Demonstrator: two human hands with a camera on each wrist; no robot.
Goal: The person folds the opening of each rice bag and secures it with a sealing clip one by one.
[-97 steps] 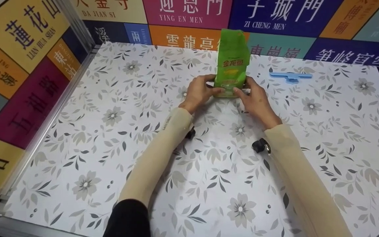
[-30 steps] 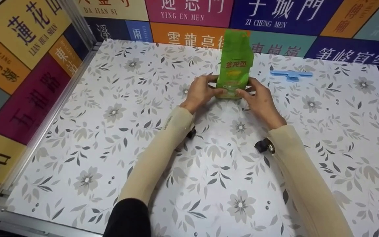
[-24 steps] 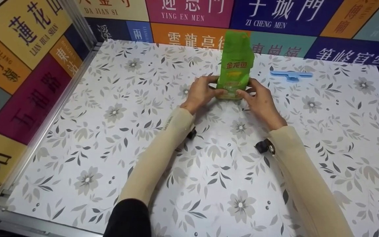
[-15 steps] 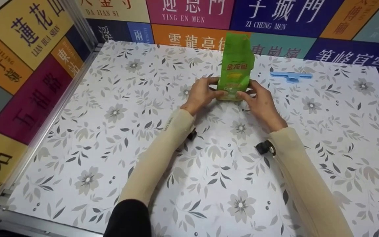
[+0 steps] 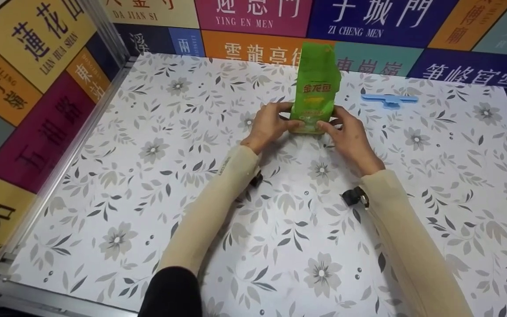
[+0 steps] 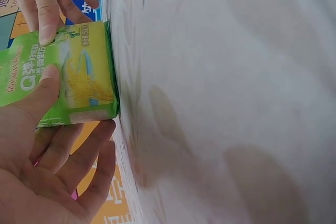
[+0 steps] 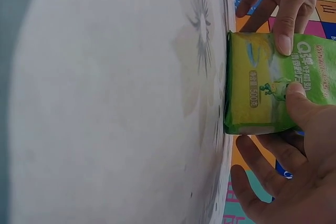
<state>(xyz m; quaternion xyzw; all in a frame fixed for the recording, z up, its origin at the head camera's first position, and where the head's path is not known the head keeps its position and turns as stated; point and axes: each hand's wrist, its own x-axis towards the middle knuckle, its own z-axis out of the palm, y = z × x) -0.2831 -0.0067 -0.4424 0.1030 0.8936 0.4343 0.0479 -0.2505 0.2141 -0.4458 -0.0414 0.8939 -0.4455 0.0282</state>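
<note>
A tall green food bag (image 5: 317, 86) with red lettering stands upright on the table toward the back, its top folded narrow and flat. My left hand (image 5: 269, 125) grips its lower left side, thumb on the front face and fingers round the side. The right hand (image 5: 346, 136) holds the lower right side in the same way. Both wrist views show the yellow lower part of the bag (image 6: 89, 69) close against the table, with a thumb of each hand pressed on the printed front (image 7: 268, 85). A light blue bag clip (image 5: 390, 101) lies to the right of the bag.
White paper with grey flowers and leaves covers the table (image 5: 104, 198). Colourful panels with large Chinese characters form the back wall (image 5: 253, 17) and left wall (image 5: 33, 141). A metal rail (image 5: 60, 176) runs along the left edge.
Compared with the earliest frame, the bag and both hands sit slightly farther right and nearer to me. Over the last second almost nothing moves; both hands keep their hold.
</note>
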